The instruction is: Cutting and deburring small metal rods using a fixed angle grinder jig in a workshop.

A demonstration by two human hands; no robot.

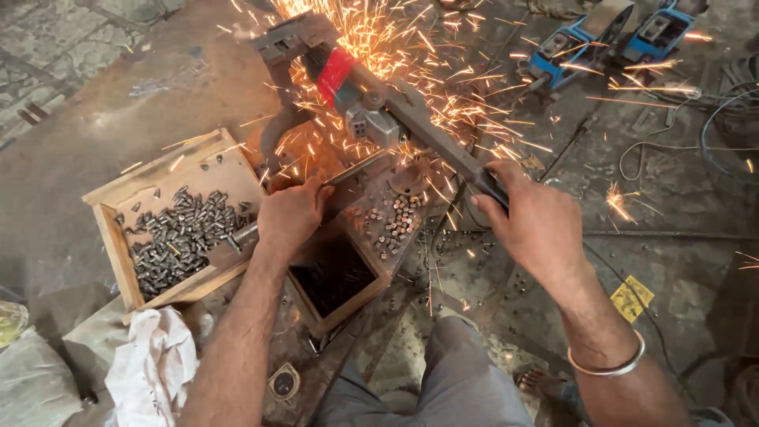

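My right hand is clamped on the chop saw's handle, left hand grips the metal rod w/ sparks flying over the wooden box of cut pcs.

A shallow wooden tray lies at the left of the frame, part-filled with short grey metal pieces. A crumpled white cloth lies at the lower left, just below the tray. A grey sack occupies the lower left corner. A small round gauge lies at the bottom centre, beside the cloth. Two blue machines stand at the upper right. Loose cables run across the floor at the right edge. A yellow scrap lies on the floor at the lower right. The floor is stained concrete, with metal debris scattered about.
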